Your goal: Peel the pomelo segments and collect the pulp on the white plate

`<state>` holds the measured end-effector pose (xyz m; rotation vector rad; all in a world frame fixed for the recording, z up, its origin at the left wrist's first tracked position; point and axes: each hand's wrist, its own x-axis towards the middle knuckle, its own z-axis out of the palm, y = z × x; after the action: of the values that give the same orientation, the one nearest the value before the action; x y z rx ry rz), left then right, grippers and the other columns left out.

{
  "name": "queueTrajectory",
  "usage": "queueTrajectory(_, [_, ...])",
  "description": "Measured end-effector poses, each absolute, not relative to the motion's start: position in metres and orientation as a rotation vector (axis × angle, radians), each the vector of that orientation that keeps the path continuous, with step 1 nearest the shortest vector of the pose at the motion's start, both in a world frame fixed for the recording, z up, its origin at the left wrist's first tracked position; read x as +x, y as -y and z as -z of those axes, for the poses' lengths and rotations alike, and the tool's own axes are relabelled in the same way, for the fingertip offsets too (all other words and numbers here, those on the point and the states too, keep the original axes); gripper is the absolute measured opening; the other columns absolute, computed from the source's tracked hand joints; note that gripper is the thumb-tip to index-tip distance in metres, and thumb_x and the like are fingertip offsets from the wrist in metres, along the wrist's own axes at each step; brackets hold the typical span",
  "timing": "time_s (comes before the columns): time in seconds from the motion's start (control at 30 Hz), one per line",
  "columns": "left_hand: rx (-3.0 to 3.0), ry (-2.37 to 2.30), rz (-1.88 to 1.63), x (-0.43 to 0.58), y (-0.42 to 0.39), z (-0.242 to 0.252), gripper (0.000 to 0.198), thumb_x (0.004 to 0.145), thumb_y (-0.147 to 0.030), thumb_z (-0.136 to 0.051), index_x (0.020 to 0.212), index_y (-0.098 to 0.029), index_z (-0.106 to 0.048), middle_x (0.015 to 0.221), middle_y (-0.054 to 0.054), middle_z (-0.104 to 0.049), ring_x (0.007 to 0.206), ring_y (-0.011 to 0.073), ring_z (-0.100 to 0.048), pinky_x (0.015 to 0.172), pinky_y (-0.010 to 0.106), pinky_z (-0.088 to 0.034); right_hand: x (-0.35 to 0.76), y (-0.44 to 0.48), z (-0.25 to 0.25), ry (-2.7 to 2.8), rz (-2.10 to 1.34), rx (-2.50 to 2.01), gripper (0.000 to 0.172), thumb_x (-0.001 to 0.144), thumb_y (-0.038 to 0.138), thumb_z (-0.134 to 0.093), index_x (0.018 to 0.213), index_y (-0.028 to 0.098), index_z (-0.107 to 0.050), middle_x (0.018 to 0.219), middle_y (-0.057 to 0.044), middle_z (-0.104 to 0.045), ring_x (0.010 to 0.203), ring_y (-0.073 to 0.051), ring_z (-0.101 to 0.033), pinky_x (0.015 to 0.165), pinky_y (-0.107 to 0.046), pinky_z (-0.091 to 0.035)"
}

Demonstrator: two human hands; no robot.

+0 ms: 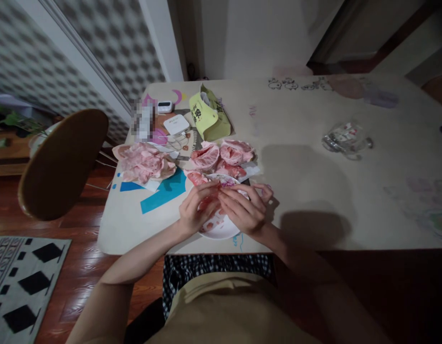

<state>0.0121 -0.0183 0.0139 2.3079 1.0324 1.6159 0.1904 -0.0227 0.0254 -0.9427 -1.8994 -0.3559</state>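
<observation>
Over a white plate (222,234) near the table's front edge, my left hand (195,206) and my right hand (246,209) meet with fingers pinched together. Between their fingertips is a piece of red pomelo flesh (218,188), mostly hidden by the fingers. Loose bits of red pomelo flesh (210,223) lie on the plate under my hands. Just behind the plate sit large pomelo sections (205,157) with pale pink pith, another section (237,152) touching them. A heap of pink pomelo peel (145,165) rests to the left on white paper.
Blue strips (167,191) show on the tabletop left of the plate. Farther back are a yellow-green visor cap (210,117), a white square device (176,124) and a small device with a screen (165,106). A glass mug (346,138) stands right; a brown chair (63,165) left.
</observation>
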Motion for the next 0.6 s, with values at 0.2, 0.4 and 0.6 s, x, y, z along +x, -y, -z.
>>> queueTrajectory(0.2, [2.313, -1.078, -1.539, 0.009, 0.022, -0.011, 0.038, 0.096, -0.016, -0.071, 0.133, -0.017, -0.061, 0.121, 0.012, -0.078, 0.107, 0.0182, -0.077, 0.087, 0.028, -0.068, 0.191, 0.027, -0.025, 1.964, 0.528, -0.923, 0.014, 0.092, 0.019, -0.075, 0.095, 0.032, -0.075, 0.093, 0.009, -0.083, 0.092, -0.019, -0.075, 0.09, -0.041, -0.038])
queueTrajectory(0.4, [2.421, -1.016, -1.5, 0.007, 0.015, -0.008, 0.048, 0.096, -0.015, -0.07, 0.142, -0.019, -0.058, 0.127, 0.013, -0.076, 0.113, 0.0198, -0.076, 0.097, 0.03, -0.064, 0.189, 0.017, -0.023, 1.93, 0.549, -1.007, 0.013, 0.094, 0.018, -0.069, 0.085, 0.027, -0.07, 0.087, 0.007, -0.081, 0.086, -0.016, -0.071, 0.087, -0.038, -0.037])
queueTrajectory(0.6, [2.374, -0.958, -1.439, 0.006, 0.009, -0.015, 0.031, 0.094, -0.018, -0.074, 0.124, -0.018, -0.069, 0.118, 0.011, -0.079, 0.109, 0.0193, -0.075, 0.095, 0.031, -0.061, 0.191, 0.01, -0.021, 1.917, 0.215, -1.08, 0.013, 0.091, 0.014, -0.066, 0.083, 0.025, -0.063, 0.085, 0.005, -0.078, 0.088, -0.017, -0.07, 0.093, -0.037, -0.037])
